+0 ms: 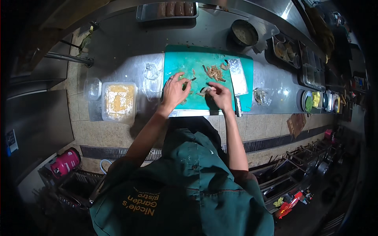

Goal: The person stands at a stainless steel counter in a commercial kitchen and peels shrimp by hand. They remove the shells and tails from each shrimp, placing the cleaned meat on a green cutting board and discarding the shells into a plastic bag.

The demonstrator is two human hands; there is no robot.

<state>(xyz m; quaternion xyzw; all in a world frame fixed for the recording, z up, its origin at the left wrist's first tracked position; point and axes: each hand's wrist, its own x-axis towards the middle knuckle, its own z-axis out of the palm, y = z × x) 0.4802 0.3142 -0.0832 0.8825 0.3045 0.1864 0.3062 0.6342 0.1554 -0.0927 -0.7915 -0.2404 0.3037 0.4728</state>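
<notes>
My left hand (pixel 177 89) is over the left part of a green cutting board (pixel 189 56), its thumb and forefinger close together near a small dark-tipped piece; whether it grips anything is unclear. At the board's middle, my right hand (pixel 220 94) pinches a pale, translucent piece that looks like a raw shrimp (pixel 203 91). A heap of brownish shrimp shells (pixel 215 73) lies beyond it, with another grey shrimp (pixel 225 66) close by. To the right, a cleaver (pixel 238 78) rests on the board, its handle towards me and reaching over the near edge.
Left of the board are crumpled clear plastic (pixel 151 71) and a plastic tub of yellowish, white-dusted food (pixel 119 101). A dark bowl (pixel 244 33) and a metal tray of sausage-like rolls (pixel 144 13) stand behind. Plastic wrap (pixel 261 96) and several containers (pixel 313 69) are at the right.
</notes>
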